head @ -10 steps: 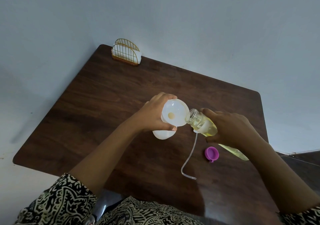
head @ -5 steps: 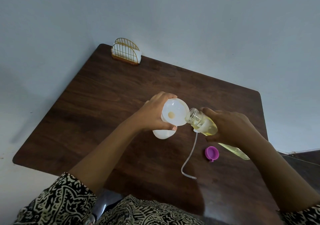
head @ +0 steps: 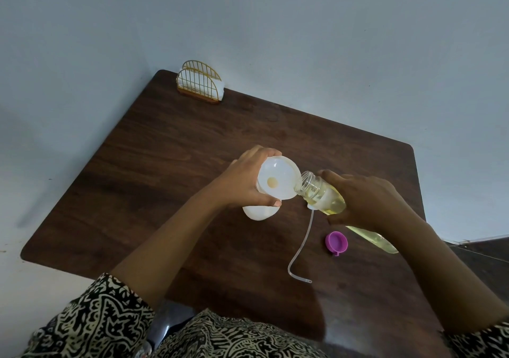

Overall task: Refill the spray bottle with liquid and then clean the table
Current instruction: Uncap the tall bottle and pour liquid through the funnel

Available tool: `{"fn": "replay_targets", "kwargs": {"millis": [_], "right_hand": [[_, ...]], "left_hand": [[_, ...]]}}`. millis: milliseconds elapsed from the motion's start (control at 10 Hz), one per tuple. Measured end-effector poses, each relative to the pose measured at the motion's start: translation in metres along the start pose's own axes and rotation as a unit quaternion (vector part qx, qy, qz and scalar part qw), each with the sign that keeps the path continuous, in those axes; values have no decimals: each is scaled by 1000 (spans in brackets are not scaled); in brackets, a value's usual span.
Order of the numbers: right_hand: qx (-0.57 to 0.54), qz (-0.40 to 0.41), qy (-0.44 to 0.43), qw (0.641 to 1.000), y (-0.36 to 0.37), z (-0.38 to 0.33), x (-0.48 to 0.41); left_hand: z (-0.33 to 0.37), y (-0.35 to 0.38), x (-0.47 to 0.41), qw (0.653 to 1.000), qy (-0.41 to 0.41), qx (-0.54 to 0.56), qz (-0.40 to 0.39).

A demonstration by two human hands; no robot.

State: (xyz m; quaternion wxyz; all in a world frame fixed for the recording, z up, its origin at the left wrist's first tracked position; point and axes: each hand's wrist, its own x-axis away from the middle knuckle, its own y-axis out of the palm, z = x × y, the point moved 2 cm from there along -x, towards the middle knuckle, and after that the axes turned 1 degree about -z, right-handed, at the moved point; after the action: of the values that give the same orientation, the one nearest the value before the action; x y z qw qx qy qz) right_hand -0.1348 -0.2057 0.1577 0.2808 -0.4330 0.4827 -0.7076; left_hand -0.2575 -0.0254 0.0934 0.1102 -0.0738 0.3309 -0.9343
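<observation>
My left hand (head: 242,184) grips a white funnel (head: 278,177) seated on a white spray bottle (head: 259,212) that stands on the dark wooden table (head: 165,165). My right hand (head: 369,200) holds a clear bottle of yellow liquid (head: 322,192), tilted with its open mouth touching the funnel's rim. A little yellow liquid shows at the funnel's hole. The clear bottle's far end pokes out below my right wrist. The sprayer's thin dip tube (head: 298,250) lies on the table between my arms; its head is mostly hidden under the tilted bottle.
A purple cap (head: 336,241) lies on the table next to the tube. A gold wire napkin holder (head: 199,85) with white napkins stands at the far left corner. Pale walls close in behind the table.
Both hands and bottles have kept almost the same pose; the clear bottle's mouth stays at the funnel rim.
</observation>
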Motion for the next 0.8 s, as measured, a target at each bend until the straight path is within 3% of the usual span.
{"fn": "replay_targets", "kwargs": {"millis": [800], "right_hand": [[8, -17, 0, 1000, -3, -1, -1]], "left_hand": [[-1, 1, 0, 1000, -4, 3, -1]]}}
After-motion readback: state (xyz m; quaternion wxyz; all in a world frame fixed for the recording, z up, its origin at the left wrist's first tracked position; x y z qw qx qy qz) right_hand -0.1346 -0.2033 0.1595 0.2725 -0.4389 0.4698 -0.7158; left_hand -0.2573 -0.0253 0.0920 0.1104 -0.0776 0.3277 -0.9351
